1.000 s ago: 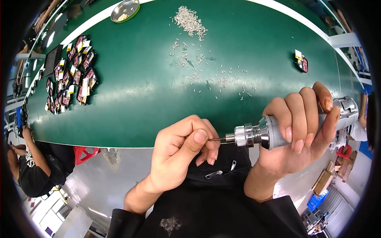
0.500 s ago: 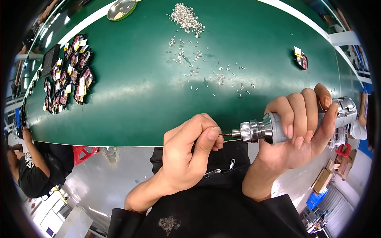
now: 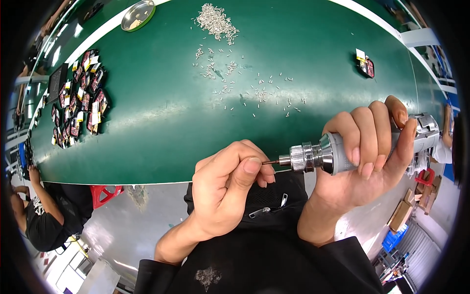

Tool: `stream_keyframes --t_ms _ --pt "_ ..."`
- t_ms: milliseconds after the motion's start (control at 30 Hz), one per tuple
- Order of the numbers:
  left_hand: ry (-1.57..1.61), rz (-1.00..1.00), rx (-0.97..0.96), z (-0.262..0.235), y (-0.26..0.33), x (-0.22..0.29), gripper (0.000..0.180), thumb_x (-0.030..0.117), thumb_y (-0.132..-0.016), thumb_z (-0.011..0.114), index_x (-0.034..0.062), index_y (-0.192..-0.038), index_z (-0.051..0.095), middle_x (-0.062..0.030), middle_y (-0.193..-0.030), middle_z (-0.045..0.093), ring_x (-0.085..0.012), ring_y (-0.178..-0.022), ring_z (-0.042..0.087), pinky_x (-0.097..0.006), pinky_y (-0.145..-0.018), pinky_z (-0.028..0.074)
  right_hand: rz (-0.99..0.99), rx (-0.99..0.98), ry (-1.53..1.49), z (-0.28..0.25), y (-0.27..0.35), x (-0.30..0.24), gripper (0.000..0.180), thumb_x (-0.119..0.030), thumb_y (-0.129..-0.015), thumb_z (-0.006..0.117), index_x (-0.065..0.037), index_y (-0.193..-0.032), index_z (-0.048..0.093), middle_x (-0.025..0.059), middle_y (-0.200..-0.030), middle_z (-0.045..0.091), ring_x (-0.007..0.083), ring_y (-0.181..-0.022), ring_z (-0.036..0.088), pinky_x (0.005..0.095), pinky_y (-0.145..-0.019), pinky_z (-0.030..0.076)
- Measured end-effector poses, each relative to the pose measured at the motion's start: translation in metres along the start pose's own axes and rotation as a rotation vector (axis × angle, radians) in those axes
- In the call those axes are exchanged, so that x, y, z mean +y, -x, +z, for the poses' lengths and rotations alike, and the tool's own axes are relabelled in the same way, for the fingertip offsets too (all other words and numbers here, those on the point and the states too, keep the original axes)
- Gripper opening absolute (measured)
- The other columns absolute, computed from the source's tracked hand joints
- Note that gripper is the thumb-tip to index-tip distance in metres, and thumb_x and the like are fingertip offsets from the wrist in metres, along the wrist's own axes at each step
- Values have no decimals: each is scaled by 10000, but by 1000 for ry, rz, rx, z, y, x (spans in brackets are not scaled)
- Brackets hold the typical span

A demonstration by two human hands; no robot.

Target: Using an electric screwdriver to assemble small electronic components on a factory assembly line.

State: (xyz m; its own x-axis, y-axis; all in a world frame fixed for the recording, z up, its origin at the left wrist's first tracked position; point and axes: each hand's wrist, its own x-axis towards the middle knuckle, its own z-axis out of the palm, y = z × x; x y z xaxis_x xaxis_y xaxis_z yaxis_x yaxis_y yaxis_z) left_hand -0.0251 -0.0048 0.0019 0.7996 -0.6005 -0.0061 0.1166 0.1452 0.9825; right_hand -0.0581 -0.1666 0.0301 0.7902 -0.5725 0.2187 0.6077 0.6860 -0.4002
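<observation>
1. Green matting covers the long workbench (image 3: 161, 122), strewn with small silver pins (image 3: 215, 19) beyond the fingers.
2. Right hand (image 3: 364, 157) wraps all fingers tight round a grey electric screwdriver (image 3: 338, 152), held level just off the bench edge.
3. Its knurled chrome collar (image 3: 303, 157) sits just left of the right fingertips; a thin dark bit (image 3: 270, 162) juts out.
4. Left hand (image 3: 227, 188) pinches thumb and forefinger shut at the bit's tip; whatever they hold is hidden.
5. Dark packaged parts (image 3: 76, 100) lie far left; a metal dish (image 3: 137, 14) sits beyond.
</observation>
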Motion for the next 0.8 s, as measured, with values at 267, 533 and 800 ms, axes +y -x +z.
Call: stream_keyframes --t_ms 267,533,800 --pt "-130 -42 -70 -7 -6 3 401 279 -1001 417 -63 -850 563 -139 -781 590 -140 -590 561 -220 -491 396 -5 8 25 -3 -3 4 173 -190 -973 456 -21 -949 487 -27 -529 356 73 -434 373 245 -500 350" --pt "-478 128 239 -70 -28 29 521 326 -1024 298 -105 -1051 590 -145 -829 614 -131 -662 541 -215 -521 402 -30 197 39 2 -5 9 151 -220 -983 410 -84 -946 464 -38 -528 355 76 -422 362 257 -487 356" --pt "-1334 364 545 -235 -146 87 186 47 -868 551 -35 -1030 590 -150 -876 625 -250 -760 620 -352 -698 483 161 201 43 2 18 40 190 -174 -928 573 -103 -948 398 -32 -577 343 66 -468 359 235 -522 350"
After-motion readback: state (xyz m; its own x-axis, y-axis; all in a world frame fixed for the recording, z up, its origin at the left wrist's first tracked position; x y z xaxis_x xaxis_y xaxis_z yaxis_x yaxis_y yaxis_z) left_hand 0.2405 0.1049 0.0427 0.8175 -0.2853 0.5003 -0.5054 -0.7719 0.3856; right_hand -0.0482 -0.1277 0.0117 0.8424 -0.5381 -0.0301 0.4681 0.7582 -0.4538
